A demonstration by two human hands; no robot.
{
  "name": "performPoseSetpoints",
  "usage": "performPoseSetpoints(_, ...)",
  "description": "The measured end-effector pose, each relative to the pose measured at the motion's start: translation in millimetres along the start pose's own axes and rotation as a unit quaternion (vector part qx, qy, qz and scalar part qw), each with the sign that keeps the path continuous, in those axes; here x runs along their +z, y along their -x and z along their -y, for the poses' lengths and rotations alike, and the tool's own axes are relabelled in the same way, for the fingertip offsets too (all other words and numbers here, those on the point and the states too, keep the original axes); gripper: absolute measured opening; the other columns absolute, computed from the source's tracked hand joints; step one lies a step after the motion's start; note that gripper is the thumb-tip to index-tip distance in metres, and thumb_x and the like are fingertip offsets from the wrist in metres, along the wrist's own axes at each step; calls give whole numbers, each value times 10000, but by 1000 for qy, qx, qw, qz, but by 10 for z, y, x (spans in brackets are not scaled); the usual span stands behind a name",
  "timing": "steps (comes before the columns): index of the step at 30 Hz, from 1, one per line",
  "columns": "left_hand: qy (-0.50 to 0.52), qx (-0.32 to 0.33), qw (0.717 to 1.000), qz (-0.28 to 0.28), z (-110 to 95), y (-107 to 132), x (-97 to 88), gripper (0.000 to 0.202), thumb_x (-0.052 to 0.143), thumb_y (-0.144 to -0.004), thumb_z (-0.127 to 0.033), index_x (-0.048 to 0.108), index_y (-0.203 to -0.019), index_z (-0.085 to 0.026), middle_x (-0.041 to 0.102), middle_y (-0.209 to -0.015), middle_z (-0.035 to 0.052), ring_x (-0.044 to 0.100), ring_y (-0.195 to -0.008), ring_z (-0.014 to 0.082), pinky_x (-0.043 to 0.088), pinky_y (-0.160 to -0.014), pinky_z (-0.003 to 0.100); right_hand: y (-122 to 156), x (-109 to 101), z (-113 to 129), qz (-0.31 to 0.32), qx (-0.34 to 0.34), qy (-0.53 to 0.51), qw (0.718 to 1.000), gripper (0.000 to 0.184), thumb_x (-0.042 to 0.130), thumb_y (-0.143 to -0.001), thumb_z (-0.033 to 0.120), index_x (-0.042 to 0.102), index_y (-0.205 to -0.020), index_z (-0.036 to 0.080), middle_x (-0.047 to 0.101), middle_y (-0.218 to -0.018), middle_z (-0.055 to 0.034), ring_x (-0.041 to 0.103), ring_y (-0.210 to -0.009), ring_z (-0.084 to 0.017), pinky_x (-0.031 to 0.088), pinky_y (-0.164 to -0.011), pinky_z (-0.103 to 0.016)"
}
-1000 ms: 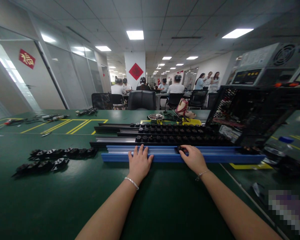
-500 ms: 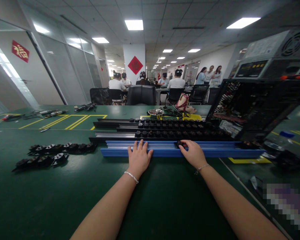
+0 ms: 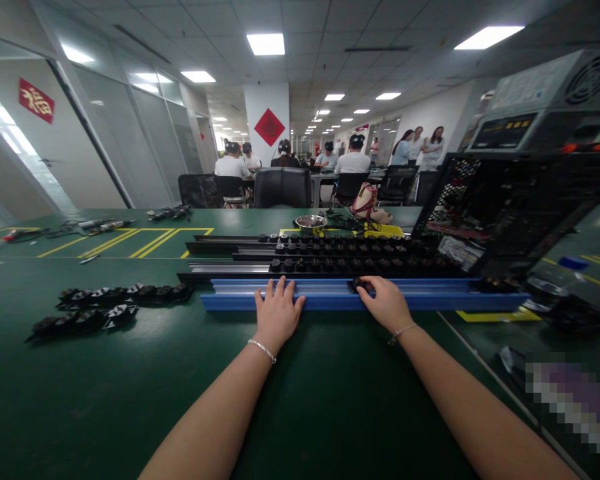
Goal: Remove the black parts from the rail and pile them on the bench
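Observation:
A long blue rail [image 3: 330,303] lies crosswise on the green table [image 3: 105,393] in front of me. My left hand [image 3: 277,313] rests flat on its near edge, fingers spread. My right hand [image 3: 386,303] is on the rail further right, its fingers curled over a small black part [image 3: 361,286] sitting in the rail's channel. Behind the blue rail lie black rails [image 3: 330,265] filled with rows of the same black parts.
Two rows of loose black parts [image 3: 105,307] lie at the left. An open computer case [image 3: 510,213] with a power supply on top stands at the right. A metal bowl [image 3: 310,222] and cables sit behind the rails. People sit at far desks.
Both hands stay on the blue rail in nearly the same places. The view has tilted slightly upward.

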State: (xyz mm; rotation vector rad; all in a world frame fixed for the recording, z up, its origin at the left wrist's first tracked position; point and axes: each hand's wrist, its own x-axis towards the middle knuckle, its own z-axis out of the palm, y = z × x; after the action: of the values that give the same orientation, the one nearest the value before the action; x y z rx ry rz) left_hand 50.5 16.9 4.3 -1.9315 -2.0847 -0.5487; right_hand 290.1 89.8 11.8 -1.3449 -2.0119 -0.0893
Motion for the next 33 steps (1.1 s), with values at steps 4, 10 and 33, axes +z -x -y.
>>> performPoseSetpoints(4, -4, -1, 1000, -6, -3, 2, 13, 541, 244, -880, -529, 451, -1313, -280, 408, -1414, 52, 289, -1309, 307, 221, -1030, 554, 3, 0, -10, 2, 1, -1, 1000, 251, 476, -811, 322, 616, -966, 182, 662, -933, -72, 595, -856, -219, 446, -799, -361)
performPoseSetpoints(10, -14, 4, 1000, -12, -9, 5, 17, 551, 213, -887, -526, 461, -1305, -269, 414, -1411, 48, 295, -1304, 304, 222, -1029, 548, 10, -20, -1, 11, 8, -2, 1000, 251, 487, -813, 310, 616, -979, 174, 660, -962, -74, 595, -876, -213, 451, -800, -342)
performPoseSetpoints(33, -21, 8, 1000, -12, -4, 0, 47, 548, 228, -885, -530, 448, -1312, -268, 406, -1416, 51, 298, -1300, 310, 241, -1013, 552, 23, -33, 5, 22, 26, -11, 999, 255, 478, -828, 312, 606, -1002, 175, 650, -1016, -75, 596, -915, -213, 458, -819, -341)
